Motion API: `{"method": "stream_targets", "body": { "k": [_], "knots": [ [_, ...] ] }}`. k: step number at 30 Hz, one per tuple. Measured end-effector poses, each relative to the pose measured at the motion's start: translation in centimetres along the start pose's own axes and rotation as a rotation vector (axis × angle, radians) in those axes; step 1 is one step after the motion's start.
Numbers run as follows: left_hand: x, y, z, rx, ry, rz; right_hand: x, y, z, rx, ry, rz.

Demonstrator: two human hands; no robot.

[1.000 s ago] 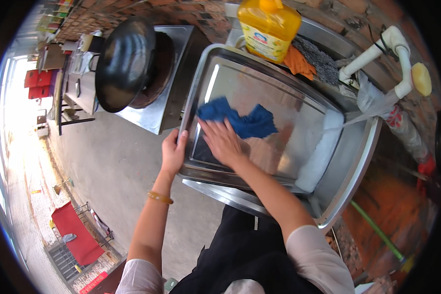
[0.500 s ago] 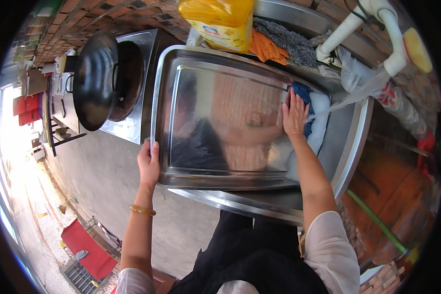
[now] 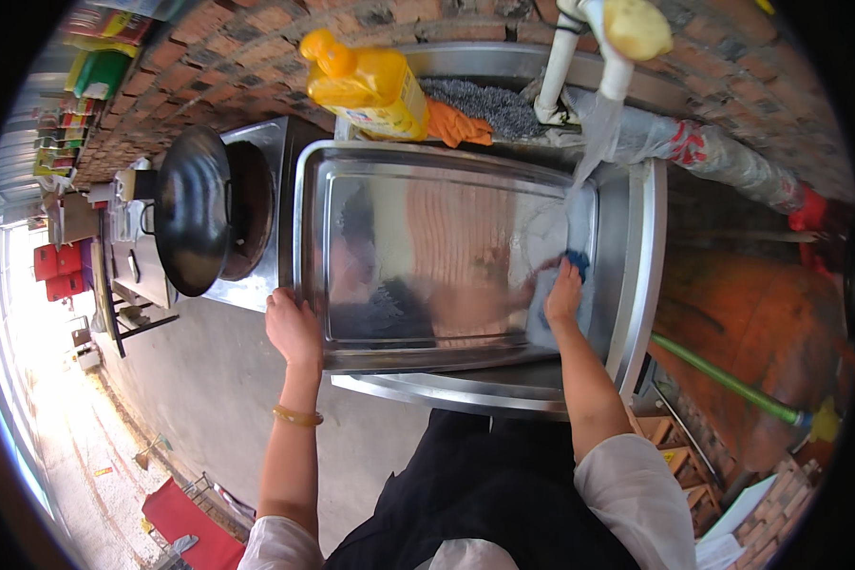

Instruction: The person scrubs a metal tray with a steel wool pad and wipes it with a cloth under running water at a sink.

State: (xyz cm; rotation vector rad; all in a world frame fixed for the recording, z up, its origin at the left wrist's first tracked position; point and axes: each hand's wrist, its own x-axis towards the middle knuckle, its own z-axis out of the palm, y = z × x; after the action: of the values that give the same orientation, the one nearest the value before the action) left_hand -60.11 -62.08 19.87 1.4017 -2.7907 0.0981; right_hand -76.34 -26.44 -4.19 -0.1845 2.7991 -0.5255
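Observation:
A large rectangular metal tray rests on the sink, its right end inside the basin. My left hand grips the tray's left edge by the near corner, fingers curled over the rim. Toward the tray's right end, my right hand is closed on a blue cloth and presses it to the metal. Water streams from a white pipe spout onto the far right corner, and a shallow whitish pool lies around my right hand. Part of the cloth is hidden by my fingers.
Behind the tray stand a yellow bottle, an orange cloth and a grey rag. At left, a black wok tilts up beside a metal stove. A green hose runs past the sink's right side.
My right hand has drawn the blue cloth from the tray's far right part toward the near side, going from flat to closed. My left hand stays on the left edge. The view has shifted.

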Motion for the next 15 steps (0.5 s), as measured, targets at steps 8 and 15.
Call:
{"method": "stream_targets", "body": {
  "k": [8,15],
  "knots": [
    [1.6,-0.4,-0.7,-0.183,-0.065,-0.106,-6.1,2.0,0.0,0.068,-0.373,0.282],
    [-0.1,0.3,-2.9,-0.341,0.041,0.037,-7.0,0.4,-4.8,-0.023,-0.482,0.345]
  ]
}}
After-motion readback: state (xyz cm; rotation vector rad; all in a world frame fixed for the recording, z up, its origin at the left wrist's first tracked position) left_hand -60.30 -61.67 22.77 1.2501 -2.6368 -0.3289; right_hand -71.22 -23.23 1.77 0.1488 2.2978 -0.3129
